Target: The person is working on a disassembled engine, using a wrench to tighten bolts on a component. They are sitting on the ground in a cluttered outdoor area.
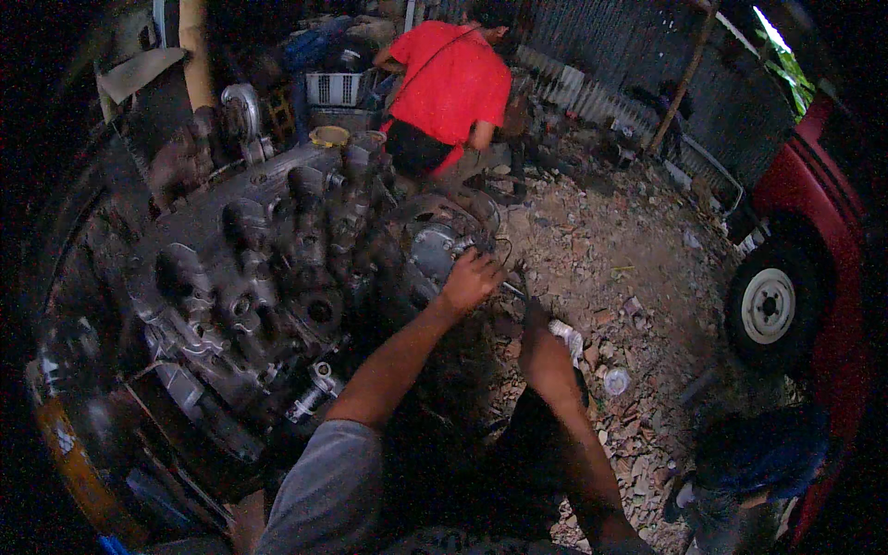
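Observation:
My left hand (pixel 474 277) is closed, with its fingertips at the edge of a round grey metal housing (pixel 433 250) on the end of a large engine (pixel 268 231). What its fingers grip is hidden. Just to the right and nearer, my right hand (pixel 548 361) is wrapped around a dark-handled tool (pixel 536 319). The tool slants up toward my left hand, and a short shiny metal piece shows near its upper end. Its exact kind is too dim to tell. A thin dark wire or hose (pixel 505 248) loops beside the housing.
Another person in a red shirt (pixel 453 88) bends over beyond the engine, near a white plastic basket (pixel 338 90). Rubble and stones (pixel 638 277) cover the ground at right. A red vehicle (pixel 814 185) with a wheel (pixel 768 305) stands far right; another person (pixel 758 462) is lower right.

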`<state>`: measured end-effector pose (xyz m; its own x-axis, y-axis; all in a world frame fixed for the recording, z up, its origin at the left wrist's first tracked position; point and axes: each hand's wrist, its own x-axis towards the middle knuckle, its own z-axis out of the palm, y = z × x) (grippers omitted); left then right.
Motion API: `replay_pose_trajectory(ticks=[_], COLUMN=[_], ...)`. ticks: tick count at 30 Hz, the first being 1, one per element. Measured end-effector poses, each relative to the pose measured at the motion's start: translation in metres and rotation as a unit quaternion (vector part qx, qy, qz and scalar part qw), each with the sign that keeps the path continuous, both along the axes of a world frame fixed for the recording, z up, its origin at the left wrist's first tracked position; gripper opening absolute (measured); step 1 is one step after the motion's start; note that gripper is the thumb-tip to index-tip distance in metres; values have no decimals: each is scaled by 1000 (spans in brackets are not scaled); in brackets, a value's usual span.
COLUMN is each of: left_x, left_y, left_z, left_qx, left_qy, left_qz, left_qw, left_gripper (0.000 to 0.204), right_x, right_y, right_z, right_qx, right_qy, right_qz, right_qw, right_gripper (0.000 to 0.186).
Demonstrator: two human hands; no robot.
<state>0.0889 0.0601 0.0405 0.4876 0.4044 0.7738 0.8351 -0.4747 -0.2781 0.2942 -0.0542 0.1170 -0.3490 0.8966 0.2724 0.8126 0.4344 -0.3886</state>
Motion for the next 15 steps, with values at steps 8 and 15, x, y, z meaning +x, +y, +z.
replay_pose_trajectory(ticks=[8,15], left_x=[-1,-7], left_y=[-11,-8], left_z=[14,14], left_qx=[-10,15], left_qy=[6,-6], left_qz=[3,-21], left_qw=[1000,1000], left_gripper=[28,24], right_x=[-15,-20], right_y=[-14,-17], right_z=[22,34], right_qx=[-28,-45], right_qy=[71,57], right_qz=[-91,10], right_qw=[993,997], right_gripper=[58,55])
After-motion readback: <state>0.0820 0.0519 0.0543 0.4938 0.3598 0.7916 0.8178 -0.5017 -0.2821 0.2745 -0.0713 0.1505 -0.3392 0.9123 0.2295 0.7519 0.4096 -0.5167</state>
